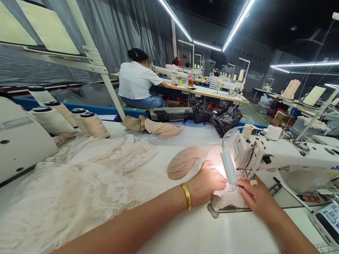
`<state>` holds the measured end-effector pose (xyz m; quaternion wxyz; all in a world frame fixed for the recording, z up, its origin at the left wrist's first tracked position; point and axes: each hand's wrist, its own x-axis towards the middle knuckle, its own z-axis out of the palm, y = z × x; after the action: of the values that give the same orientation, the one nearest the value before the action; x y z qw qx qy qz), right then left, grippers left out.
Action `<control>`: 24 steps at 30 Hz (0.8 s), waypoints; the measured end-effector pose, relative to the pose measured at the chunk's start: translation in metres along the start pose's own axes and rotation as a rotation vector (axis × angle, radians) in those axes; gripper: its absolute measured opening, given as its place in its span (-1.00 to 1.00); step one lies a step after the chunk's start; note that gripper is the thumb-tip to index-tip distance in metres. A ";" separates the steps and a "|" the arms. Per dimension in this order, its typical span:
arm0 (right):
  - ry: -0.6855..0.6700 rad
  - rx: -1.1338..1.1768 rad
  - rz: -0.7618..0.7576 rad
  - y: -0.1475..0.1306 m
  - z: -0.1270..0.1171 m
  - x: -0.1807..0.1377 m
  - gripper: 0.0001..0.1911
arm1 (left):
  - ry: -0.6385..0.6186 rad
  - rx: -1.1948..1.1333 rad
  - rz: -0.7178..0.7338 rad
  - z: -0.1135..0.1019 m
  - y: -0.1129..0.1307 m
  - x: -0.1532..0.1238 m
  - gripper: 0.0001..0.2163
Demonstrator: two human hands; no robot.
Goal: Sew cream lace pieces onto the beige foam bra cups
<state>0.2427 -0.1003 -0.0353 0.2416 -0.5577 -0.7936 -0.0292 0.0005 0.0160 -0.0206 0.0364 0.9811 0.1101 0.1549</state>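
Observation:
My left hand (209, 184), with a gold bracelet on its wrist, has its fingers closed on a pale fabric piece (220, 193) beside the needle area of a white sewing machine (275, 148). In my right hand (255, 197) is a thin dark pointed tool (245, 191), its tip by the lit fabric under the machine head. A small lamp (229, 168) on a bent neck shines on the work and hides part of it. Behind my left hand, overlapping beige bra cups (182, 163) lie on the table.
White lace fabric (87, 190) spreads across the left. Thread cones (94, 124) stand behind it, near more beige cups (162, 128). A control panel (328, 220) is at the right edge. Beyond, a co-worker (139, 83) sits at another machine; black bags (225, 116) lie nearer.

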 end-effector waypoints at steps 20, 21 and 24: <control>0.077 0.271 0.181 -0.002 0.003 0.001 -0.80 | 0.060 -0.054 -0.006 0.010 -0.001 -0.002 -0.68; 0.072 0.271 0.179 -0.002 0.003 0.001 -0.79 | 0.066 -0.046 -0.003 0.010 -0.001 -0.002 -0.68; 0.091 0.259 0.163 -0.002 0.003 0.000 -0.79 | 0.079 -0.039 0.005 0.010 0.000 -0.003 -0.67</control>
<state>0.2399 -0.0998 -0.0374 0.3488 -0.5825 -0.7310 0.0678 0.0009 0.0154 -0.0313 0.0508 0.9736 0.1059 0.1958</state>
